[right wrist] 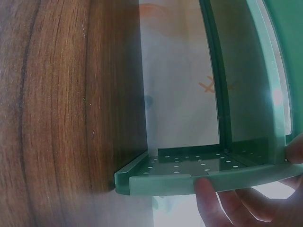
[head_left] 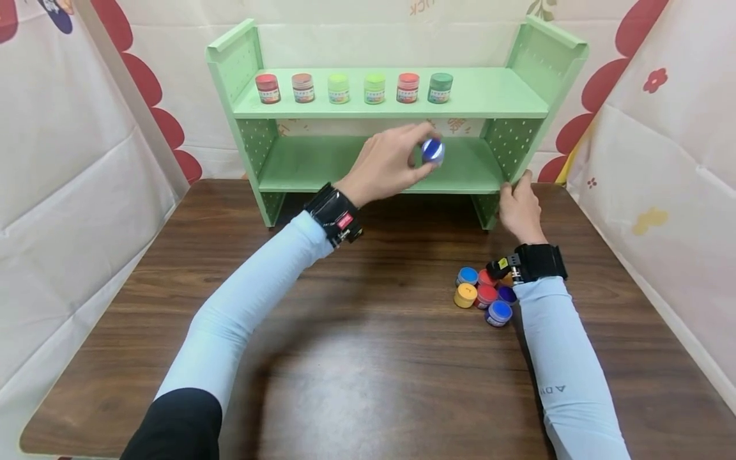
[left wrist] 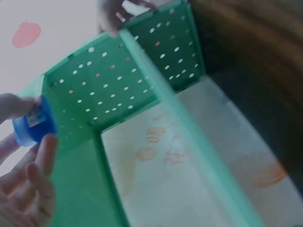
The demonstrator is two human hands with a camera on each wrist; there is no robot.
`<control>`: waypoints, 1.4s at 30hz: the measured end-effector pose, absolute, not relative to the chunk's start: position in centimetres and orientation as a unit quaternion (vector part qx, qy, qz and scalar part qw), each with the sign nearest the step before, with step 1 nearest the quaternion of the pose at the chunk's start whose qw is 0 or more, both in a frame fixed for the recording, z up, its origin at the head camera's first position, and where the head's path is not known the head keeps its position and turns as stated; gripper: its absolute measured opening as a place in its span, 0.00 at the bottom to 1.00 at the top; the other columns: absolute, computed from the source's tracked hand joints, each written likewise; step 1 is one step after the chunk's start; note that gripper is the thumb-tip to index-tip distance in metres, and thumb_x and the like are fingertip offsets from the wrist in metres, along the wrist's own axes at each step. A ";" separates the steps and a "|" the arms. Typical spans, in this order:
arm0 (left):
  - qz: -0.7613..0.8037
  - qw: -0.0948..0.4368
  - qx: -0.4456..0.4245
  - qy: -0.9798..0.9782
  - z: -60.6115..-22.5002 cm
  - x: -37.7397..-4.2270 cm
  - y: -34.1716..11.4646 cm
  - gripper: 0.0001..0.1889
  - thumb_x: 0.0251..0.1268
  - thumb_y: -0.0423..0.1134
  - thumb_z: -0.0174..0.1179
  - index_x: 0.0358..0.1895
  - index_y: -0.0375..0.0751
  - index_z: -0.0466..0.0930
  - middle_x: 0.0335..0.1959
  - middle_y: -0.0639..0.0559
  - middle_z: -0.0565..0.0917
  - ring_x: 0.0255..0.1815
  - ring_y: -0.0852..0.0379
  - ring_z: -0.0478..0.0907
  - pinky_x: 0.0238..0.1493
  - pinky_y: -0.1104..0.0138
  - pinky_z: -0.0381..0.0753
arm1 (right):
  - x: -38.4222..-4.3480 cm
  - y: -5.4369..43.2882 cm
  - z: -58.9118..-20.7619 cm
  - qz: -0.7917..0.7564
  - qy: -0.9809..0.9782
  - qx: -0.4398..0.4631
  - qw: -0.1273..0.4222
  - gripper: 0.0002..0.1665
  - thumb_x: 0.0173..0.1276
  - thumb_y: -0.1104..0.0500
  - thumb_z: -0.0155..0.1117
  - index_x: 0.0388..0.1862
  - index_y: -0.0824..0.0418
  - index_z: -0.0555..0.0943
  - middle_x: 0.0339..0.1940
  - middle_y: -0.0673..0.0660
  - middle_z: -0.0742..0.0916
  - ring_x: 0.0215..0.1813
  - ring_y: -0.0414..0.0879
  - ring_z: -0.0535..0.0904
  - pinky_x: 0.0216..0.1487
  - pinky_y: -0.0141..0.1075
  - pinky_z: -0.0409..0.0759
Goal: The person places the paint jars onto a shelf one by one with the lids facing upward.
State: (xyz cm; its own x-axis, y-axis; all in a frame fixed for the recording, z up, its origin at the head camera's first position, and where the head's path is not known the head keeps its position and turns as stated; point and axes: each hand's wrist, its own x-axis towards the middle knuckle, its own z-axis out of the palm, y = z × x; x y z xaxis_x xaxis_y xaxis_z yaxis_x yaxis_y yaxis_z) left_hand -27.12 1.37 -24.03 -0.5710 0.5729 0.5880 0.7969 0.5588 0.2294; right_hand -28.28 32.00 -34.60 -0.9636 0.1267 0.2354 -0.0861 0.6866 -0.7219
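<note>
Between the thumb and fingers of my left hand (head_left: 391, 160) is a small jar with a blue lid (head_left: 433, 151), held up in front of the green two-tier shelf (head_left: 391, 110). The left wrist view shows the same blue jar (left wrist: 34, 122) pinched from both sides, tilted, with a white label on it. My right hand (head_left: 520, 211) grips the shelf's right side panel near the lower board. In the right wrist view its fingers (right wrist: 208, 198) curl over the edge of that perforated panel (right wrist: 189, 163).
Several jars with coloured lids stand in a row on the upper board, from a red jar (head_left: 268, 89) to a dark green jar (head_left: 440, 88). A cluster of jars, including a yellow jar (head_left: 466, 295), sits on the wooden table (head_left: 356, 358) beside my right wrist.
</note>
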 end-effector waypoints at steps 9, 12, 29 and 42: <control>-0.220 0.278 -0.364 -0.861 -19.9 -28.7 4.7 0.22 0.76 0.51 0.61 0.67 0.49 0.76 0.59 0.53 0.86 0.39 0.64 0.82 0.37 0.73 0.76 | -28.2 32.1 -34.7 0.398 -0.908 -0.008 0.131 0.35 0.83 0.45 0.29 0.78 0.66 0.50 0.71 0.77 0.70 0.67 0.74 0.68 0.66 0.69 0.59; -0.205 0.271 -0.355 -0.871 -19.2 -29.0 5.6 0.22 0.77 0.51 0.58 0.69 0.51 0.74 0.63 0.55 0.85 0.41 0.65 0.83 0.38 0.72 0.77 | -28.3 32.1 -34.7 0.401 -0.906 -0.006 0.134 0.35 0.83 0.45 0.29 0.78 0.66 0.50 0.71 0.77 0.70 0.67 0.73 0.68 0.66 0.69 0.59; -0.107 0.258 -0.322 -0.905 -17.0 -30.2 8.6 0.18 0.79 0.50 0.55 0.64 0.49 0.73 0.58 0.56 0.86 0.52 0.60 0.85 0.44 0.68 0.79 | -28.6 32.3 -34.8 0.395 -0.908 -0.012 0.139 0.35 0.83 0.45 0.30 0.77 0.67 0.51 0.72 0.77 0.71 0.70 0.74 0.68 0.66 0.69 0.62; -0.035 0.257 -0.277 -0.925 -16.6 -30.4 9.7 0.17 0.82 0.48 0.47 0.65 0.50 0.75 0.52 0.56 0.78 0.40 0.59 0.75 0.37 0.67 0.75 | -28.2 32.3 -34.8 0.397 -0.907 -0.009 0.136 0.34 0.83 0.45 0.30 0.76 0.67 0.52 0.69 0.76 0.72 0.64 0.72 0.71 0.63 0.67 0.63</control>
State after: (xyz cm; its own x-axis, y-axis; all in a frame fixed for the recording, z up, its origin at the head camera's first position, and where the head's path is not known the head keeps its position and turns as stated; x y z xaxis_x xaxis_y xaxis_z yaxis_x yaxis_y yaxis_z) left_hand -30.44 9.73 -16.64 -0.7143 0.4944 0.4953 0.5299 0.8444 -0.0785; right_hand -28.16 32.30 -34.76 -0.9628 0.1239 0.2401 -0.0925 0.6839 -0.7237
